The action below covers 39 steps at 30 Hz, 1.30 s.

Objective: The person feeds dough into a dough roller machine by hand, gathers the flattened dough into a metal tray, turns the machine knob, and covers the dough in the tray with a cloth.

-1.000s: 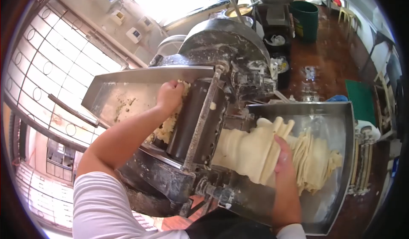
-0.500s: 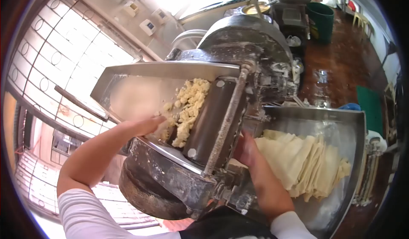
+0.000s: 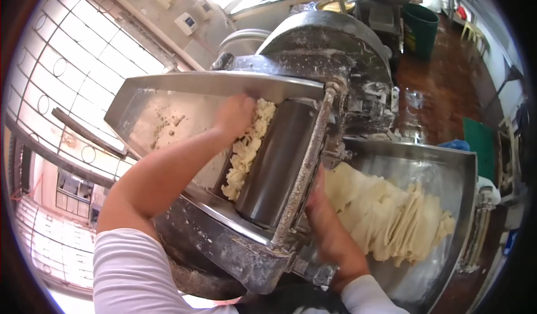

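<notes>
My left hand [image 3: 236, 114] is at the crumbly dough [image 3: 246, 156] beside the dark metal roller [image 3: 279, 160], its fingers curled and blurred; whether they hold any dough cannot be made out. Below the roller's right side, my right hand [image 3: 318, 194] is partly hidden by the machine frame, close to the left end of the dough sheet. The folded dough sheet [image 3: 391, 216] lies in loose layers in the lower metal tray [image 3: 414, 153].
The metal hopper [image 3: 184, 82] has small crumbs on its floor. A threaded rod [image 3: 305, 168] runs beside the roller. Behind stand the large machine housing [image 3: 330, 34] and a green bin [image 3: 420, 31]. A barred window [image 3: 84, 68] is at left.
My left hand has moved from the hopper's near side up to the far end of the dough crumbs. The crumbs now lie in a narrower line along the roller. My right hand stays beneath the roller.
</notes>
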### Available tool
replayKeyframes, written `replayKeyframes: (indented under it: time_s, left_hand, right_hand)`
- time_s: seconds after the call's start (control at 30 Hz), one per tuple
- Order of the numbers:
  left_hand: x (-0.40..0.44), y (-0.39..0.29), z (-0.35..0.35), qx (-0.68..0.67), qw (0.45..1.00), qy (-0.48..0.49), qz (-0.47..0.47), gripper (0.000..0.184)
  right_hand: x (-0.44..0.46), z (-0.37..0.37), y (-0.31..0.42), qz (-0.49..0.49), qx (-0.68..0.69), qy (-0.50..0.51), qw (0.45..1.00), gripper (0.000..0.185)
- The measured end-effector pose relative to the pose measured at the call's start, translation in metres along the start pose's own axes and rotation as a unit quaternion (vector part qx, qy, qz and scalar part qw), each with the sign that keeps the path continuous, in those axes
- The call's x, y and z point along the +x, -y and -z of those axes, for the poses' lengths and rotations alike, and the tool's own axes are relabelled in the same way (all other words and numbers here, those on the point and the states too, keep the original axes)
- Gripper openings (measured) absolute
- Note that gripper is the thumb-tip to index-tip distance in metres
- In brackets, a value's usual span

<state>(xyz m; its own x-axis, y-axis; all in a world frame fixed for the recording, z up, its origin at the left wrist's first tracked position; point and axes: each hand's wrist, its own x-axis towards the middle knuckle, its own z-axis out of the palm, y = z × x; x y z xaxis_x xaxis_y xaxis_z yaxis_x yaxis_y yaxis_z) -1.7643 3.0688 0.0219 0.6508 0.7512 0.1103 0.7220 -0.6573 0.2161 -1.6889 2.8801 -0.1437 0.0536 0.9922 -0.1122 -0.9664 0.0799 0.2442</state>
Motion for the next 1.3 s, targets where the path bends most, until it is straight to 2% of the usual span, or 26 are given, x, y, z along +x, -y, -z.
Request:
replayKeyframes:
  time_s: [0.03, 0.1, 0.2, 0.27, 0.3, 0.33, 0.37, 0.43, 0.47, 0.53, 0.63, 0.73, 0.77, 0.87, 0.93, 1.0, 1.07, 1.1, 1.13, 1.2, 1.23, 1.27, 1.3]
  left_hand:
    - [-0.018, -0.025, -0.012, -0.127, 0.991, -0.023, 0.032, 0.031]
    - [-0.040, -0.062, 0.009, -0.172, 0.984, 0.024, 0.045, 0.032]
    - [-0.033, -0.022, 0.038, -0.192, 0.978, 0.008, 0.083, 0.031]
    - [-0.033, 0.006, 0.082, 0.056, 0.992, 0.067, 0.089, 0.031]
    - [-0.036, 0.011, 0.083, 0.142, 0.963, 0.184, 0.133, 0.030]
    - [-0.039, 0.020, 0.079, 0.225, 0.912, 0.295, 0.174, 0.030]
    - [-0.049, 0.045, 0.060, 0.318, 0.890, 0.308, -0.105, 0.036]
    - [-0.067, -0.007, 0.045, 0.067, 0.971, 0.228, 0.032, 0.031]
    - [-0.076, -0.034, 0.037, -0.065, 0.980, 0.170, 0.079, 0.036]
    - [-0.074, -0.038, 0.034, -0.104, 0.982, 0.148, 0.047, 0.035]
    - [-0.076, -0.053, 0.045, -0.222, 0.930, 0.235, 0.173, 0.035]
    - [-0.076, -0.057, 0.048, -0.273, 0.900, 0.241, 0.238, 0.030]
    - [-0.083, -0.063, 0.046, -0.305, 0.913, 0.158, 0.219, 0.030]
    - [-0.076, -0.070, 0.085, -0.296, 0.933, 0.052, 0.198, 0.022]
    - [-0.088, -0.072, 0.123, -0.232, 0.965, 0.027, 0.118, 0.022]
    - [-0.099, -0.053, 0.152, -0.142, 0.984, -0.070, 0.075, 0.024]
    - [-0.122, -0.039, 0.181, -0.172, 0.966, -0.140, 0.136, 0.025]
    - [-0.137, -0.030, 0.195, -0.170, 0.958, -0.180, 0.145, 0.025]
    - [-0.153, -0.017, 0.207, -0.171, 0.948, -0.219, 0.155, 0.024]
    - [-0.193, 0.047, 0.233, -0.215, 0.928, -0.277, 0.125, 0.023]
    - [-0.214, 0.072, 0.242, -0.220, 0.890, -0.342, 0.205, 0.023]
    - [-0.245, 0.127, 0.253, -0.216, 0.877, -0.373, 0.215, 0.025]
    - [-0.272, 0.132, 0.248, -0.216, 0.859, -0.407, 0.223, 0.026]
  right_hand:
    - [-0.009, -0.006, 0.000, -0.013, -0.012, 0.004, 1.000, 0.060]
    - [-0.002, 0.002, 0.006, -0.029, -0.022, 0.008, 0.999, 0.061]
    - [0.002, 0.004, 0.008, -0.033, -0.031, 0.015, 0.999, 0.062]
    - [-0.002, 0.004, 0.008, -0.027, -0.029, 0.012, 0.999, 0.062]
    - [-0.002, 0.004, 0.009, -0.027, -0.032, 0.010, 0.999, 0.061]
    - [-0.001, 0.003, 0.010, -0.026, -0.036, 0.010, 0.999, 0.061]
    - [0.002, 0.002, 0.011, -0.031, -0.042, 0.013, 0.999, 0.060]
    - [0.006, 0.003, 0.011, -0.048, -0.054, 0.012, 0.997, 0.058]
    - [0.011, 0.006, 0.012, -0.049, -0.051, 0.027, 0.997, 0.058]
    - [0.015, 0.012, 0.012, -0.055, -0.049, 0.052, 0.996, 0.058]
    - [0.005, 0.010, 0.011, -0.045, -0.048, 0.044, 0.997, 0.058]
    - [0.000, 0.005, 0.010, -0.027, -0.051, 0.018, 0.998, 0.059]
    - [-0.004, 0.003, 0.011, -0.019, -0.058, 0.010, 0.998, 0.059]
    - [-0.019, 0.013, 0.026, -0.056, -0.058, 0.014, 0.997, 0.060]
    - [-0.023, 0.019, 0.031, -0.012, -0.100, -0.025, 0.995, 0.060]
    - [-0.032, 0.021, 0.035, -0.016, -0.059, 0.015, 0.998, 0.049]
    - [-0.036, 0.037, 0.042, -0.007, -0.036, 0.028, 0.999, 0.044]
    - [-0.035, 0.047, 0.045, 0.000, -0.049, 0.013, 0.999, 0.036]
    - [-0.041, 0.047, 0.048, -0.006, -0.061, 0.007, 0.998, 0.035]
    - [-0.055, 0.046, 0.057, -0.014, -0.083, -0.010, 0.996, 0.034]
    - [-0.068, 0.033, 0.059, -0.008, -0.097, -0.008, 0.995, 0.034]
    - [-0.076, 0.031, 0.062, -0.009, -0.093, -0.013, 0.996, 0.034]
    - [-0.083, 0.030, 0.065, -0.009, -0.090, -0.021, 0.996, 0.035]
